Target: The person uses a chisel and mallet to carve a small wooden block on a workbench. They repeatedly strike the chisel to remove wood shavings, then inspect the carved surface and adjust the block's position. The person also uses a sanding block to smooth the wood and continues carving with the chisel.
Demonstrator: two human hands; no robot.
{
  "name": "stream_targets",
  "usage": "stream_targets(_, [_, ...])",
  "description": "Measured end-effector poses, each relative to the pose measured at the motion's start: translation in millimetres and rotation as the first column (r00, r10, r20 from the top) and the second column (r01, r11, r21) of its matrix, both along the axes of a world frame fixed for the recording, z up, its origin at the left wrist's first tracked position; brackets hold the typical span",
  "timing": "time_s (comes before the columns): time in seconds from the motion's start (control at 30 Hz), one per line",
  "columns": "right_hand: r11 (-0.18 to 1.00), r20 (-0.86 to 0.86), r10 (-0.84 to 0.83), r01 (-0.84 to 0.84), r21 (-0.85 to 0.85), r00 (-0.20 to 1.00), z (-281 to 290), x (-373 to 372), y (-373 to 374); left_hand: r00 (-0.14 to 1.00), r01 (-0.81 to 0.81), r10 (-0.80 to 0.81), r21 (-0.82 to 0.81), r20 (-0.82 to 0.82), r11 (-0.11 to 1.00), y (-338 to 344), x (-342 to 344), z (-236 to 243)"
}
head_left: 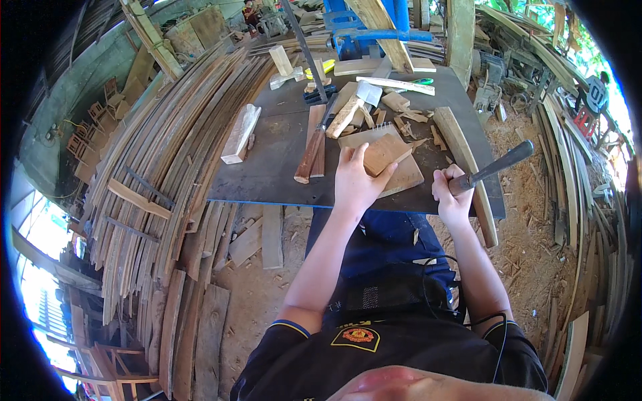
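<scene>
My left hand (357,175) grips a small reddish-brown wooden block (386,153), thumb along its near side and fingers at the left. The block is over a spiral-bound pad (405,179) on the dark table (271,175). Off to the right, my right hand (449,194) is closed around the wooden handle of a chisel-like tool (501,164). Its metal blade points up and right, apart from the block. Left of the pad lies another wooden-handled tool (309,159). A hatchet (368,92) with a pale handle rests beyond the block among wood chips (414,116).
A long curved board (465,170) overhangs the table's near right edge. A pale wooden block (241,134) stands on the left. At the back are a dark bar clamp (318,93) and a blue machine (371,35). Stacked planks (177,127) fill the left side.
</scene>
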State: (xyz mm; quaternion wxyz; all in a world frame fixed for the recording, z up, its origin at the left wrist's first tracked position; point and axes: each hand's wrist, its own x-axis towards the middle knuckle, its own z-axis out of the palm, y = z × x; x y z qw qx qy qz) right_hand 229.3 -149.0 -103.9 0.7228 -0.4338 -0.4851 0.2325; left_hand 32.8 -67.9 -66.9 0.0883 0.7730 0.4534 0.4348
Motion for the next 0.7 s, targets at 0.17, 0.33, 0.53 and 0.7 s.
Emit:
stream_targets(0.17, [0.999, 0.113, -0.040, 0.039, 0.010, 0.993, -3, 5, 1, 0.991, 0.038, -0.042, -0.036, -0.126, 0.999, 6, -5, 9])
stream_targets(0.33, [0.997, 0.047, -0.059, 0.061, -0.053, 0.997, -3, 2, 0, 0.945, 0.107, -0.204, -0.349, -0.255, 0.931, 10, -8, 49])
stream_targets(0.53, [0.998, 0.069, -0.052, 0.053, -0.026, 0.996, 0, 1, -1, 0.805, 0.070, -0.291, -0.404, -0.517, 0.912, 37, -9, 70])
stream_targets(0.7, [0.998, 0.097, -0.063, 0.065, -0.011, 0.993, 3, -2, -2, 0.669, 0.022, -0.331, -0.428, -0.665, 0.904, 52, 2, 82])
